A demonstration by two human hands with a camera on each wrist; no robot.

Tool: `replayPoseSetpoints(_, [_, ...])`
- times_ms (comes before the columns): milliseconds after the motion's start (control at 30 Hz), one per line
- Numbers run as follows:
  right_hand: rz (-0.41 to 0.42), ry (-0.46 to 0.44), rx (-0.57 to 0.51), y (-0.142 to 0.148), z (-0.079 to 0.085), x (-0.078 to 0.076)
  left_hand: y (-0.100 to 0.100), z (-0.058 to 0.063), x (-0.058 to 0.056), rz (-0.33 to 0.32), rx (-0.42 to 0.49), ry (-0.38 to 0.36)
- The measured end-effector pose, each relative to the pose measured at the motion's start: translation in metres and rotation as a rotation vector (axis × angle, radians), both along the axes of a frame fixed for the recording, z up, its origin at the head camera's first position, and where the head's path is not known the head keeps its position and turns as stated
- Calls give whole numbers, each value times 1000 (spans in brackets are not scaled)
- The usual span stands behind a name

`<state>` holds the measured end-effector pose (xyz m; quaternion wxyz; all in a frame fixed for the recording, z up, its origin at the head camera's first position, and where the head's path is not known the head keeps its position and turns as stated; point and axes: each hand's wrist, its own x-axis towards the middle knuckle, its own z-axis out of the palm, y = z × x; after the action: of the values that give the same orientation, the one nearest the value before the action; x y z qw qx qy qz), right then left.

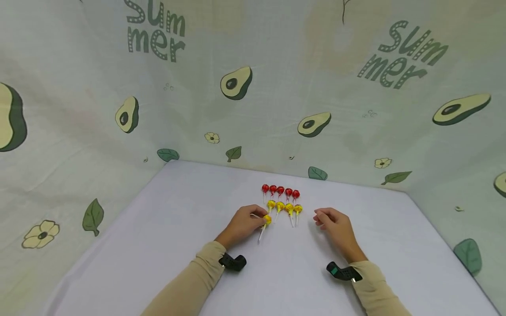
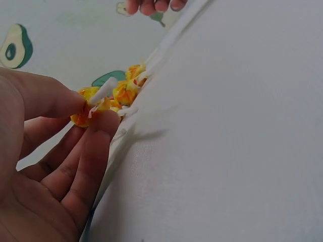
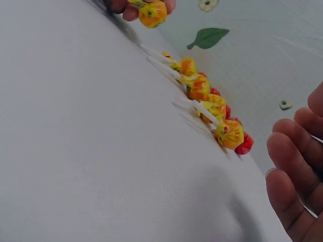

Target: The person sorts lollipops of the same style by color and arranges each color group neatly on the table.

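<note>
My left hand (image 1: 246, 224) pinches a yellow-wrapped lollipop (image 1: 267, 219) near its head, with the white stick pointing down toward me. In the left wrist view, thumb and fingertips grip the yellow wrapper (image 2: 81, 118). Just beyond lies a row of several yellow lollipops (image 1: 280, 206), sticks toward me. Behind them runs a row of several red lollipops (image 1: 280, 190). To the right of the rows, my right hand (image 1: 335, 228) hovers with relaxed, slightly bent fingers and holds nothing; the right wrist view shows its fingers (image 3: 282, 189) apart from the candies.
A white-covered table (image 1: 189, 197) bears the lollipops. Behind it and at the sides hangs a cloth (image 1: 272, 96) printed with avocados, leaves and lettering. Each wrist wears a black band device (image 1: 343, 272).
</note>
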<state>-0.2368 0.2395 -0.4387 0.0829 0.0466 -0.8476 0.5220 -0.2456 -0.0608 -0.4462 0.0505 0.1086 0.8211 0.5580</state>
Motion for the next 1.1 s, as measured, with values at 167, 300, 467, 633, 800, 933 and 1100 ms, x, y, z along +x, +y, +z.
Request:
replayPoseSetpoints(167, [21, -40, -15, 0, 5, 7, -2, 1, -5, 11, -7, -1])
replayPoseSetpoints(300, [26, -52, -12, 3, 8, 14, -5, 1, -13, 8, -25, 11])
replayPoseSetpoints(467, [20, -52, -14, 8, 8, 19, -8, 6, -24, 32, -71, 30])
replayPoseSetpoints(633, [15, -50, -26, 12, 8, 23, -7, 9, -34, 61, -140, 53])
replayPoseSetpoints(800, [30, -54, -58, 13, 6, 25, -5, 9, -42, 65, -184, 81])
replayPoseSetpoints(933, [41, -47, -85, 13, 4, 24, -3, 7, -47, 81, -210, 104])
replayPoseSetpoints(1100, [34, -53, -101, 14, 2, 23, 2, 5, -52, 92, -235, 105])
